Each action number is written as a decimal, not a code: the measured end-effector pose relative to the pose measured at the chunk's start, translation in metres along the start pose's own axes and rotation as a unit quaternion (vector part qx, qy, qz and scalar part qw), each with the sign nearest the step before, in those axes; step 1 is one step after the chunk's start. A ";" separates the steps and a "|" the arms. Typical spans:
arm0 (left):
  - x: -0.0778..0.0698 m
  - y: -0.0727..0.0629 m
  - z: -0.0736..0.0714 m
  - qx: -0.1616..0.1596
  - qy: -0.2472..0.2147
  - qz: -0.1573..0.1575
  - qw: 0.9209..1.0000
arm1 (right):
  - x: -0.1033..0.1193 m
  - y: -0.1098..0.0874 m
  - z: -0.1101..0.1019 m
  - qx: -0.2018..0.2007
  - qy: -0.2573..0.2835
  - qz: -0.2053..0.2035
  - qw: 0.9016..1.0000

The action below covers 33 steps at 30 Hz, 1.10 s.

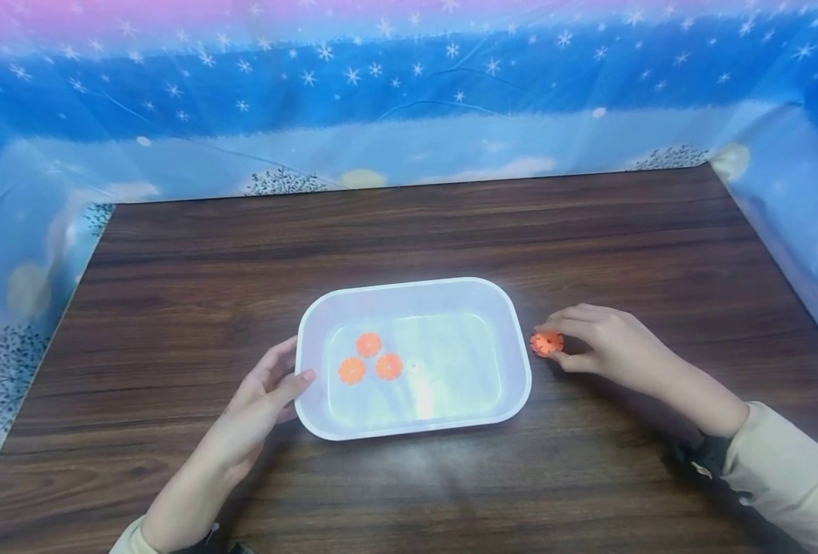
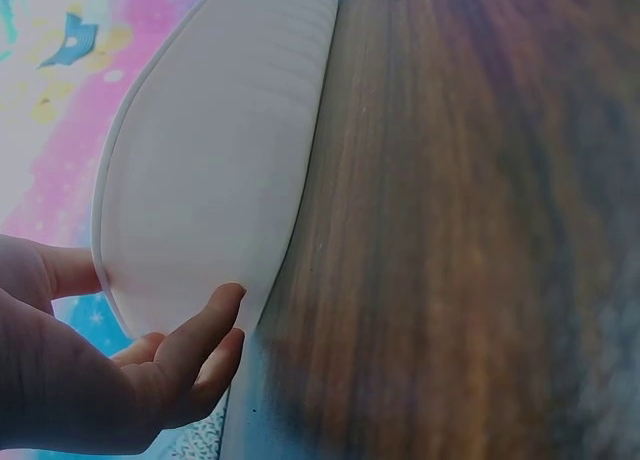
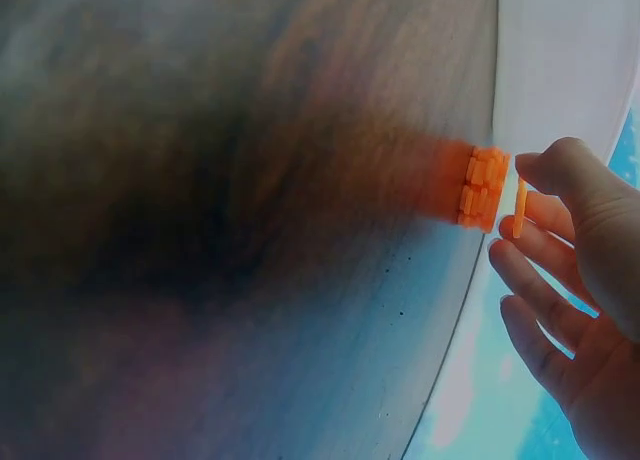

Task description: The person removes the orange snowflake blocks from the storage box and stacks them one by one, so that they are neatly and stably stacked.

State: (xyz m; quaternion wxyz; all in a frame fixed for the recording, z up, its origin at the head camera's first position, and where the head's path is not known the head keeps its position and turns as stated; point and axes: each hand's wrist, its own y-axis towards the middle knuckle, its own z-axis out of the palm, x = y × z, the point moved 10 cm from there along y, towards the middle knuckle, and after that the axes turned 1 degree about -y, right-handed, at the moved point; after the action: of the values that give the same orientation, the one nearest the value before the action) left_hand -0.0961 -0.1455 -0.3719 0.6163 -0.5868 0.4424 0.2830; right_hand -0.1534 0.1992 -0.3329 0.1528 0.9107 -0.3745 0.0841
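Note:
A white plastic tub (image 1: 457, 346) stands on the table, with three flat orange notched discs (image 1: 389, 366) on the left part of its floor. My left hand (image 1: 252, 408) holds the tub's left end, thumb over the rim and fingers against the outer wall (image 2: 220, 160). Just right of the tub, my right hand (image 1: 612, 346) pinches a single orange disc (image 3: 520, 208) between thumb and fingers. In the right wrist view, this disc is held a small gap above a short stack of orange discs (image 3: 483, 190) on the table. From the head camera, the hand partly covers that stack.
The dark wood-grain table (image 1: 409, 246) extends around the tub. A blue and pink snowflake-patterned cloth (image 1: 395, 77) hangs behind the table's back edge and along both sides.

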 end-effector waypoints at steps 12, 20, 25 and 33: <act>0.001 0.000 0.001 0.002 -0.003 -0.004 1.000 | 0.006 0.000 0.002 0.000 -0.028 -0.017 0.999; 0.001 0.000 0.000 -0.003 -0.002 -0.005 1.000 | 0.006 0.001 0.004 0.010 -0.035 -0.012 0.999; 0.001 0.000 -0.001 -0.004 -0.003 -0.006 1.000 | 0.005 0.001 0.005 0.013 -0.036 -0.003 0.999; 0.001 0.001 0.000 -0.003 -0.005 -0.005 1.000 | 0.001 0.000 0.006 0.024 -0.031 0.013 0.999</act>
State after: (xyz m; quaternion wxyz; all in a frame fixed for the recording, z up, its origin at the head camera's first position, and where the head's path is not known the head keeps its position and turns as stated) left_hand -0.0963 -0.1459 -0.3731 0.6183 -0.5895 0.4357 0.2837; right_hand -0.1521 0.1966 -0.3387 0.1180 0.9113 -0.3889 0.0663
